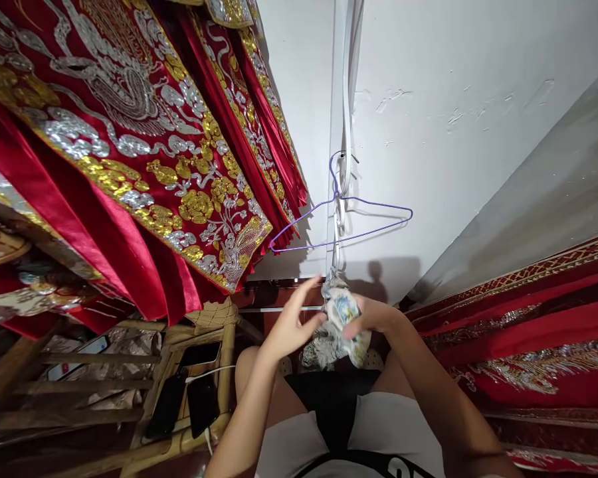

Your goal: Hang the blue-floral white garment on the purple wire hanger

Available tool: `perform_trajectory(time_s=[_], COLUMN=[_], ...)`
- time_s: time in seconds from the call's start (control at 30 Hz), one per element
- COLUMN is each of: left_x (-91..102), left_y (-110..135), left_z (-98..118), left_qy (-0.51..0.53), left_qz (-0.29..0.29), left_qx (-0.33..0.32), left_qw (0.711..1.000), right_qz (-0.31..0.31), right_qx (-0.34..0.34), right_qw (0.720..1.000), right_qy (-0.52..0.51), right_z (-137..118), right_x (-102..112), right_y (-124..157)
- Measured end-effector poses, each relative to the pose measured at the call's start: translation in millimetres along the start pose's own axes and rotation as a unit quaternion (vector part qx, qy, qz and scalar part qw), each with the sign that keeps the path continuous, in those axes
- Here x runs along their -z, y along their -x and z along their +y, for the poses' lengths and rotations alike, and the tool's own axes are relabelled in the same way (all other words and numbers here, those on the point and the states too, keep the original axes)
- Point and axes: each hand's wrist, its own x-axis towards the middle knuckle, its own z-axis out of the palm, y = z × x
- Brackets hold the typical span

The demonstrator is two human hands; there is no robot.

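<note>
A bunched, soft-looking bundle (343, 309), whitish grey with blue and yellow patches, is in front of my knees; it looks like patterned cloth, but I cannot tell its exact kind. My right hand (371, 315) grips its right side, the thumb across the front. On the other side my left hand (294, 325) is open, thumb and fingers apart, its thumb tip close to the bundle's edge. Straight above, a purple wire hanger (341, 245) hangs bare by its hook near a white cord (347, 99) on the wall.
Red drapes (194, 206) with gold and silver sequin embroidery hang at left. More red embroidered cloth (543, 345) lies along the right. A bamboo stool (228, 358) at lower left bears phones (202, 405) and a white cable (212, 373). A white wall (428, 79) stands ahead.
</note>
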Motion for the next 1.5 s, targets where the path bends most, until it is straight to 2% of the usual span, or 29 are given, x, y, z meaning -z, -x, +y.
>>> perform_trajectory(time_s=[0.07, 0.1, 0.13, 0.17, 0.2, 0.27, 0.33, 0.37, 0.43, 0.53, 0.6, 0.7, 0.77, 0.83, 0.9, 0.97, 1.07, 1.1, 1.17, 1.23, 1.3, 1.37, 1.43, 1.5], left_x=[-5.7, -7.2, -6.8, -4.1, 1.0, 16.0, 32.3, 39.2, 48.5, 53.8, 57.0, 68.6, 79.8, 89.4, 94.4, 93.7, 86.3, 83.7, 80.5, 80.6, 83.4, 87.6, 92.4, 98.3], left_y=[-8.7, -10.6, -11.0, -10.2, -8.3, -2.9, 3.5, 6.7, 12.4, 16.3, 13.2, -3.1, -19.9, -38.4, -56.9, -74.2, -96.3, -102.1, -110.5, -115.1, -117.3, -118.8, -120.4, -122.4], left_z=[1.3, 0.9, -0.5, -2.9, -5.9, -12.4, -16.7, -17.3, -15.8, -10.8, -9.1, -9.4, -8.9, -5.9, -0.6, 5.2, 12.9, 15.4, 21.2, 27.8, 34.4, 39.5, 41.7, 39.6], left_qy=[-0.034, -0.053, -0.075, -0.099, -0.125, -0.171, -0.201, -0.211, -0.229, -0.258, -0.292, -0.343, -0.353, -0.341, -0.313, -0.269, -0.163, -0.128, -0.074, -0.044, -0.028, -0.018, 0.006, 0.050], left_qz=[-0.118, -0.157, -0.175, -0.177, -0.167, -0.145, -0.144, -0.150, -0.177, -0.244, -0.269, -0.233, -0.183, -0.136, -0.079, 0.006, 0.107, 0.115, 0.086, 0.041, 0.020, 0.028, 0.025, 0.025], left_qx=[-0.029, -0.029, -0.020, -0.005, 0.013, 0.049, 0.080, 0.092, 0.114, 0.146, 0.153, 0.126, 0.086, 0.033, -0.022, -0.059, -0.064, -0.060, -0.049, -0.033, -0.010, 0.013, 0.039, 0.068], left_qw=[0.992, 0.986, 0.982, 0.979, 0.978, 0.973, 0.966, 0.962, 0.950, 0.923, 0.905, 0.901, 0.914, 0.930, 0.946, 0.961, 0.979, 0.983, 0.992, 0.998, 0.999, 0.999, 0.999, 0.996], right_qz=[-0.130, -0.150, -0.126, -0.070, 0.012, 0.195, 0.310, 0.335, 0.340, 0.307, 0.291, 0.275, 0.264, 0.256, 0.249, 0.245, 0.231, 0.228, 0.244, 0.309, 0.401, 0.471, 0.484, 0.448], right_qx=[-0.061, -0.074, -0.063, -0.039, -0.003, 0.078, 0.137, 0.151, 0.153, 0.116, 0.107, 0.165, 0.211, 0.228, 0.223, 0.195, 0.159, 0.162, 0.174, 0.173, 0.170, 0.179, 0.176, 0.153], right_qw=[0.986, 0.977, 0.976, 0.975, 0.970, 0.928, 0.876, 0.858, 0.841, 0.837, 0.843, 0.852, 0.852, 0.854, 0.861, 0.873, 0.890, 0.891, 0.889, 0.877, 0.848, 0.810, 0.795, 0.814], right_qy=[0.088, 0.129, 0.168, 0.206, 0.243, 0.307, 0.345, 0.358, 0.391, 0.437, 0.439, 0.415, 0.399, 0.391, 0.382, 0.373, 0.360, 0.357, 0.347, 0.324, 0.302, 0.300, 0.319, 0.338], right_z=[-19.8, -28.8, -36.7, -43.0, -47.8, -53.2, -54.3, -53.7, -50.3, -39.8, -30.8, -21.0, -20.9, -26.7, -36.0, -45.2, -50.9, -49.9, -44.6, -38.4, -36.0, -40.4, -51.9, -68.0], right_x=[-1.2, 0.3, 3.6, 8.7, 15.6, 33.5, 54.7, 65.4, 85.0, 105.7, 113.6, 120.5, 123.2, 123.5, 120.3, 113.4, 100.0, 96.4, 94.1, 101.6, 118.8, 139.9, 156.3, 163.0], right_y=[10.6, 17.3, 24.4, 31.3, 37.2, 43.0, 38.3, 32.1, 15.2, -8.5, -14.8, -6.9, 4.3, 14.4, 20.1, 21.9, 23.1, 24.2, 27.8, 31.2, 31.8, 28.9, 25.9, 29.0])
